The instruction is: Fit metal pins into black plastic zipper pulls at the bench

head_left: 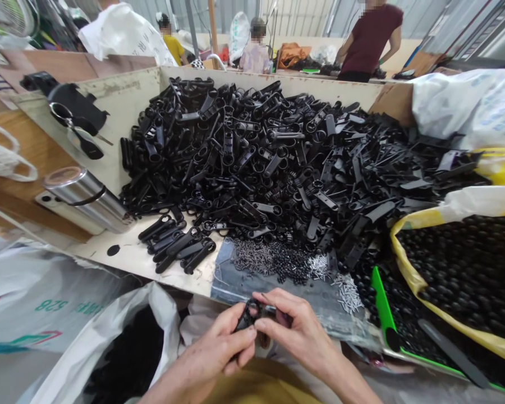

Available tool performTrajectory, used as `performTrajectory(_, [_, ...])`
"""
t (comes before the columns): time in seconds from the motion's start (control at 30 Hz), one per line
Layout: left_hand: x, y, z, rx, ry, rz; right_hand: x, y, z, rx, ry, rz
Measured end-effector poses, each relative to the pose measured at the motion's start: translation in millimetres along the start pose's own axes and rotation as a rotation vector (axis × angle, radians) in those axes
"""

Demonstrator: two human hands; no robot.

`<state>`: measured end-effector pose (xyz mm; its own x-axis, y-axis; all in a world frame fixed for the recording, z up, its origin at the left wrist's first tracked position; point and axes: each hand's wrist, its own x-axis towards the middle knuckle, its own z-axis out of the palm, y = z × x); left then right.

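Note:
Just beyond the near table edge, my left hand [225, 342] grips a small black plastic part [247, 315] between thumb and fingers. My right hand [292, 322] is closed at the part's right side, its thumb and index finger pinched close to it; what they hold is too small to make out. Ahead lies a dark mat [269, 290] with small brown and black pieces [288, 264] and silver pins [349, 294]. Several black handle-like parts [180, 244] lie side by side left of the mat. Behind them rises a large heap of black parts [244, 157].
A steel flask [88, 196] lies tilted at the left by keys [82, 140]. An open sack of black pieces [467, 269] and a green tray edge [382, 303] are at the right. A white sack [155, 325] stands lower left. Several people are in the background.

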<state>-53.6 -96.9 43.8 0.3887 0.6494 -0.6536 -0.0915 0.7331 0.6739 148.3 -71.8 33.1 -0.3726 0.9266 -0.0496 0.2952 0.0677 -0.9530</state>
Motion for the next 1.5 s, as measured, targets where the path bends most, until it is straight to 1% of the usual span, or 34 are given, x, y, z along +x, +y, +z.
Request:
performTrajectory(0.03, [3, 0, -2.8, 0.026, 0.043, 0.049, -2, 0, -1, -0.011, 0.011, 0.002])
performTrajectory(0.1, [10, 3, -9.2, 0.172, 0.194, 0.228, -6, 1, -3, -0.026, 0.056, 0.002])
performTrajectory(0.17, [18, 10, -14.7, 0.432, 0.411, 0.415, -10, 5, -7, -0.050, 0.142, -0.010])
performTrajectory(0.2, [22, 14, -16.5, 0.586, 0.506, 0.466, -12, 7, -9, -0.063, 0.193, -0.020])
performTrajectory(0.27, [30, 22, -17.6, 0.900, 0.658, 0.476, -14, 12, -13, -0.085, 0.282, -0.037])
performTrajectory(0.3, [34, 24, -17.2, 1.031, 0.707, 0.462, -15, 15, -16, -0.093, 0.314, -0.040])
performTrajectory(0.33, [39, 25, -16.5, 1.135, 0.740, 0.454, -17, 17, -18, -0.100, 0.338, -0.040])
performTrajectory(0.4, [48, 25, -14.9, 1.254, 0.774, 0.457, -19, 21, -24, -0.113, 0.369, -0.040])
performTrajectory(0.5, [57, 21, -15.5, 1.297, 0.765, 0.478, -24, 23, -31, -0.113, 0.402, -0.033])
performTrajectory(0.57, [58, 18, -18.0, 1.308, 0.747, 0.495, -25, 22, -31, -0.095, 0.413, -0.023])
performTrajectory(0.63, [57, 16, -20.8, 1.301, 0.730, 0.515, -23, 20, -26, -0.067, 0.400, -0.010])
performTrajectory(0.7, [54, 15, -22.3, 1.281, 0.709, 0.536, -16, 16, -15, -0.012, 0.351, 0.011])
performTrajectory(0.8, [49, 13, -22.7, 1.069, 0.643, 0.600, 3, 10, 8, 0.179, 0.261, 0.102])
performTrajectory(0.87, [45, 10, -23.6, 0.915, 0.598, 0.682, 17, 7, 22, 0.355, 0.222, 0.200])
performTrajectory(0.9, [44, 9, -24.6, 0.877, 0.587, 0.732, 23, 5, 28, 0.442, 0.208, 0.252])
performTrajectory(0.97, [41, 6, -27.6, 0.876, 0.567, 0.812, 31, 2, 35, 0.585, 0.191, 0.341])
performTrajectory(1.0, [40, 5, -29.2, 0.868, 0.550, 0.827, 33, 1, 36, 0.632, 0.186, 0.372])
performTrajectory(1.07, [39, 2, -31.0, 0.807, 0.498, 0.793, 33, -1, 36, 0.675, 0.171, 0.402])
performTrajectory(1.13, [38, 0, -30.1, 0.701, 0.453, 0.714, 31, -1, 35, 0.671, 0.158, 0.406])
performTrajectory(1.17, [38, -1, -28.5, 0.646, 0.452, 0.680, 29, 0, 35, 0.660, 0.156, 0.403])
performTrajectory(1.27, [36, -5, -22.4, 0.565, 0.510, 0.629, 23, 3, 38, 0.559, 0.185, 0.370])
performTrajectory(1.4, [33, -10, -19.6, 0.579, 0.534, 0.604, 17, 6, 45, 0.319, 0.234, 0.232])
performTrajectory(1.5, [33, -12, -21.2, 0.500, 0.536, 0.572, 15, 5, 46, 0.196, 0.253, 0.153])
